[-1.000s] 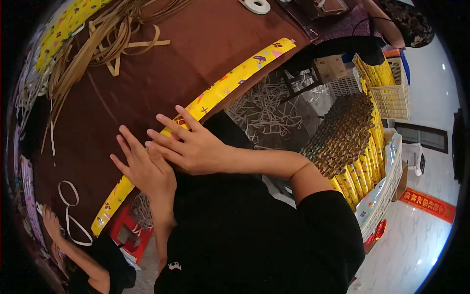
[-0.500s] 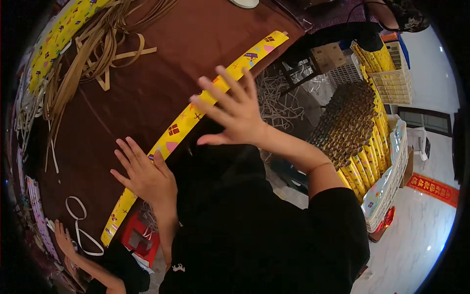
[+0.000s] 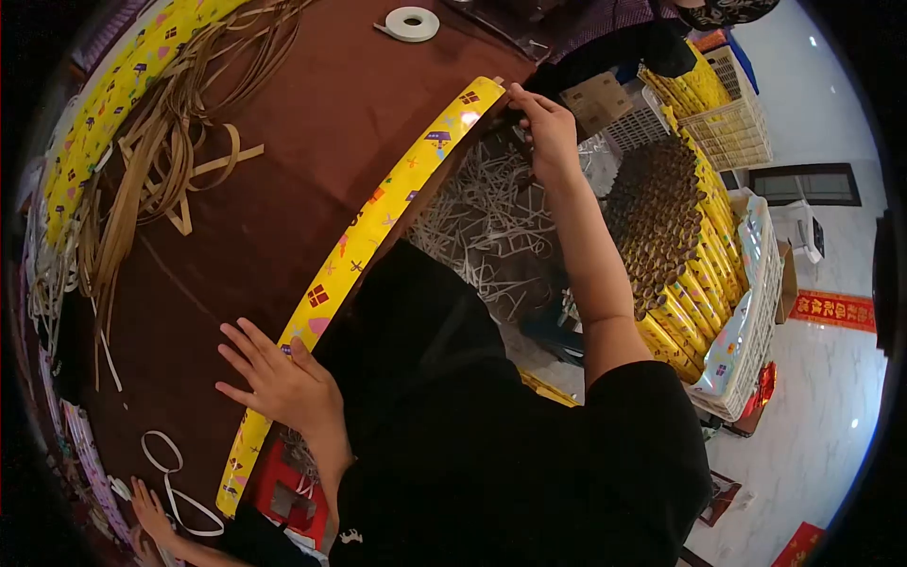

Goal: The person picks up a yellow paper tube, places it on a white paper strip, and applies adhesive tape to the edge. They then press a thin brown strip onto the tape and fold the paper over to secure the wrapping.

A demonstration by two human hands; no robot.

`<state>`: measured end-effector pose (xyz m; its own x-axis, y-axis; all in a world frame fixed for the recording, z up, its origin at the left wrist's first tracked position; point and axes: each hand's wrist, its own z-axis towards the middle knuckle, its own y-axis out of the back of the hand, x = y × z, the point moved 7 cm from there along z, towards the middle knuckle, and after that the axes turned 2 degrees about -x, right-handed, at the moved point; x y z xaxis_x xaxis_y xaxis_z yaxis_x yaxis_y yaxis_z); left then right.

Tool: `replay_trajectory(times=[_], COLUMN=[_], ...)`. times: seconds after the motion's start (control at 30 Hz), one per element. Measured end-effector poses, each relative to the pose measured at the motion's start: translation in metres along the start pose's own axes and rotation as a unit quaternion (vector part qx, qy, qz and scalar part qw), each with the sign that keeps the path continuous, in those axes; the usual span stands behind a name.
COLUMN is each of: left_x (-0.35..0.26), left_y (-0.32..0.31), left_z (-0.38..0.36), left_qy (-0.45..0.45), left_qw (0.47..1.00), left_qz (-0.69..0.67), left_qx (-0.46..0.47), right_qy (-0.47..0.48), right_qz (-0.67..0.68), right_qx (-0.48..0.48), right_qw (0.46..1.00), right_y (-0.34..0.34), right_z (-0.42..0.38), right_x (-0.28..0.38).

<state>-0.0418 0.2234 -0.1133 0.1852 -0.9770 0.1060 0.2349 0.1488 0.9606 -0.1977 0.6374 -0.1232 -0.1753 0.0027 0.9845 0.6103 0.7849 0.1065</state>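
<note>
A long yellow printed tube (image 3: 373, 222) lies slantwise along the near edge of the brown-covered table. My left hand (image 3: 288, 383) rests flat across its lower part, fingers spread, holding nothing. At the tube's far end, my right hand (image 3: 550, 132) has thumb and forefinger pinched together. Those fingertips are right beside a short brown tab (image 3: 499, 83) that sticks out of the tube. Whatever they pinch is too small to make out.
Brown strips (image 3: 179, 132) lie tangled at the upper left, beside yellow printed sheeting (image 3: 104, 113). A white tape roll (image 3: 412, 24) sits at the back. To the right, a white basket (image 3: 756, 321) holds several yellow tubes. Another person's hand (image 3: 151, 510) is at lower left, near a white strip loop.
My right hand has moved from above the tube's middle to its far end, and its spread fingers have closed to a pinch. My left hand stays on the tube. The view has shifted slightly.
</note>
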Motion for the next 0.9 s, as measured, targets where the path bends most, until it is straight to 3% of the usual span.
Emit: replay_trajectory(times=[0.17, 0.3, 0.37, 0.6, 0.83, 0.9], left_x=[0.000, -0.001, 0.002, 0.005, 0.007, 0.007], left_y=[-0.002, 0.002, 0.000, -0.005, -0.007, -0.005], left_z=[-0.001, 0.001, 0.002, 0.007, 0.006, 0.005], left_qy=[-0.002, -0.001, 0.002, 0.030, 0.019, 0.005], left_qw=[1.000, 1.000, 1.000, 0.997, 0.998, 0.998], left_qz=[0.000, -0.023, -0.026, -0.038, -0.031, -0.055], left_qx=[-0.002, -0.006, 0.004, 0.059, 0.049, 0.017], right_qy=[-0.032, -0.066, -0.003, 0.004, 0.070, 0.135], right_qz=[-0.080, 0.000, -0.007, -0.028, -0.003, -0.040], right_qx=[0.053, 0.101, 0.133, 0.185, 0.189, 0.133], right_qw=[0.995, 0.993, 0.991, 0.982, 0.980, 0.981], right_y=[-0.007, -0.010, -0.020, -0.025, -0.018, -0.016], right_z=[0.008, 0.026, 0.027, 0.040, 0.034, 0.029], right_x=[0.000, -0.006, 0.013, 0.012, -0.006, -0.001])
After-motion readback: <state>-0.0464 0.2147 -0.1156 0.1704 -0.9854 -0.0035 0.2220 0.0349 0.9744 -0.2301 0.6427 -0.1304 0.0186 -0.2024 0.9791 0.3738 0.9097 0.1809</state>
